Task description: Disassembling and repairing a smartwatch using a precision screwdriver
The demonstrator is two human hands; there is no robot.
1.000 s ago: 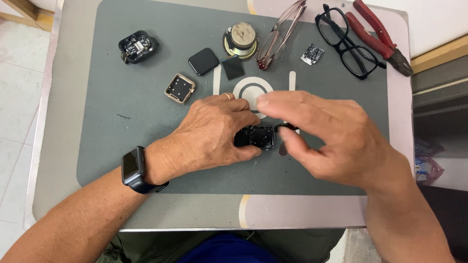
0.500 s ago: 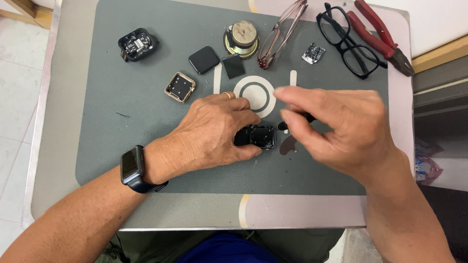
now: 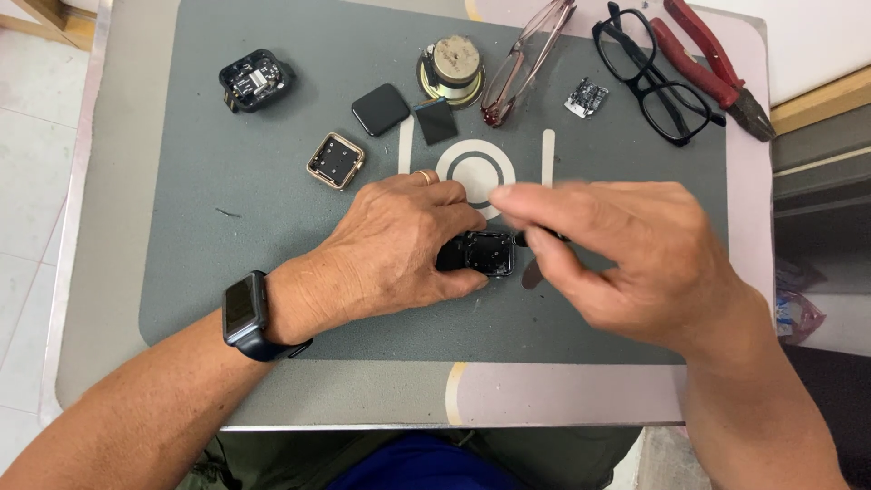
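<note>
On the mat point(image 3: 272, 272), the watch case point(image 3: 479, 253) lay centred. Behind it sat the speaker point(image 3: 452, 65); behind-left, the square frame point(image 3: 336, 161); behind-right, the circuit board point(image 3: 586, 96) and pliers point(image 3: 717, 63).

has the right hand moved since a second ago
Yes. The right hand has shifted rightward, away from the white ring printed on the grey mat, while the small black square casing stays under the left hand.
</note>
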